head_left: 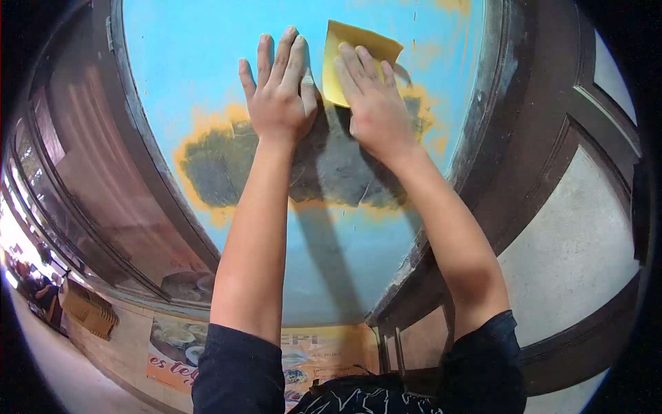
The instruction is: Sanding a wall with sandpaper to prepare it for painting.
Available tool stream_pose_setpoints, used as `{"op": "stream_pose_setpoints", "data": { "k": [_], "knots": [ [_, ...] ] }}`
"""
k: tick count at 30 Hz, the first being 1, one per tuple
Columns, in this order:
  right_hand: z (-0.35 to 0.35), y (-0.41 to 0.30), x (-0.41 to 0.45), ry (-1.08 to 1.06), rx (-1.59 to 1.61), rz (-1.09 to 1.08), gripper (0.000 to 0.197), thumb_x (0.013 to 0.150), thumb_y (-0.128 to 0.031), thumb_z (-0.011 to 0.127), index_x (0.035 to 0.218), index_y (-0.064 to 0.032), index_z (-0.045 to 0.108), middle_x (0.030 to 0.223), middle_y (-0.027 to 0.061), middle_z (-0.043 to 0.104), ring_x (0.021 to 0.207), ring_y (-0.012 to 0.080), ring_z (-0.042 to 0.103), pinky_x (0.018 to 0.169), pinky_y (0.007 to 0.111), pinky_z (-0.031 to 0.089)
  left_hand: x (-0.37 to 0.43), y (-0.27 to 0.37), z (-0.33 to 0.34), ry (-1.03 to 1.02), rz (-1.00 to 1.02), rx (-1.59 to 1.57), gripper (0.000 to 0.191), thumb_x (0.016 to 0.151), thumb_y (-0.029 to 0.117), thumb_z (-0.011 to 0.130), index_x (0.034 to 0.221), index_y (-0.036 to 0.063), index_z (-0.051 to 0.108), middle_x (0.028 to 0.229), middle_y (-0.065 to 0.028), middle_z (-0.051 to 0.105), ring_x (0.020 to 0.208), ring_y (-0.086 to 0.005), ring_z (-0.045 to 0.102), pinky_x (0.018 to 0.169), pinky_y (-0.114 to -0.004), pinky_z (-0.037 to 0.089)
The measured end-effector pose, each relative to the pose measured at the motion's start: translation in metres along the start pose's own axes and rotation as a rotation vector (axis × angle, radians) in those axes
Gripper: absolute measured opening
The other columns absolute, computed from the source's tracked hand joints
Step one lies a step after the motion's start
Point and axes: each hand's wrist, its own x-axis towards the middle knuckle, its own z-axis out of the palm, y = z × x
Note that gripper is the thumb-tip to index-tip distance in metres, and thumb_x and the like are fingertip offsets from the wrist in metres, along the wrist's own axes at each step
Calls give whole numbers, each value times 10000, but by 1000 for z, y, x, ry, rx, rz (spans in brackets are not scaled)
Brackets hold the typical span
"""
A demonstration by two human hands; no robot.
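A light blue painted panel (320,269) fills the middle of the head view. On it is a wide worn dark-grey patch (212,168), ringed by orange paint. My left hand (281,88) lies flat on the panel with fingers apart and nothing in it; its heel overlaps the patch's upper edge. To its right, my right hand (375,98) presses a yellow sheet, apparently sandpaper (362,39), against the panel just above the patch. The fingers lie over the sheet, and its top right corner lifts off the surface. My right thumb is mostly hidden.
A dark wooden frame (155,139) borders the panel on the left, and a worn dark frame edge (478,108) on the right. Further right are dark-framed pale panels (574,253). Printed posters (173,352) bearing writing hang below. A cardboard box (88,310) sits at lower left.
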Motion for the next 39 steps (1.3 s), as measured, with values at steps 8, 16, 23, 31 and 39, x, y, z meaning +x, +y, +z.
{"op": "stream_pose_setpoints", "data": {
  "k": [8,16,23,31,39],
  "knots": [
    [-3,8,-27,9,-26,122,581,905,-25,504,1485,16,500,1626,175,418,1521,367,365,1202,592,307,3,-3,-4,-23,-8,-10,557,940,159,521,1493,180,581,1613,35,490,1546,-276,362,1254,-570,168],
    [3,-13,-7,-50,37,50,564,902,-55,521,1464,-4,526,1621,144,435,1513,334,388,1214,560,312,-1,2,3,-17,1,-16,520,962,189,528,1478,176,592,1611,24,492,1541,-286,369,1249,-571,175],
    [-1,9,-23,-7,-20,128,584,902,-52,511,1484,7,508,1629,158,419,1521,338,373,1212,577,304,-5,3,9,-11,11,-23,525,967,194,534,1490,176,585,1609,14,495,1538,-296,374,1248,-575,176],
    [4,-8,-27,-120,-5,-8,565,906,-69,528,1468,-5,525,1621,155,426,1526,336,365,1209,573,319,-5,5,15,40,0,2,493,947,238,520,1421,192,648,1567,51,542,1519,-264,409,1250,-554,168],
    [-4,19,-33,-34,-32,142,600,888,-10,526,1487,18,496,1633,167,407,1516,356,372,1207,589,312,-5,6,13,2,8,-32,501,974,193,527,1469,165,601,1586,7,524,1532,-308,382,1244,-584,175]
  ]
}}
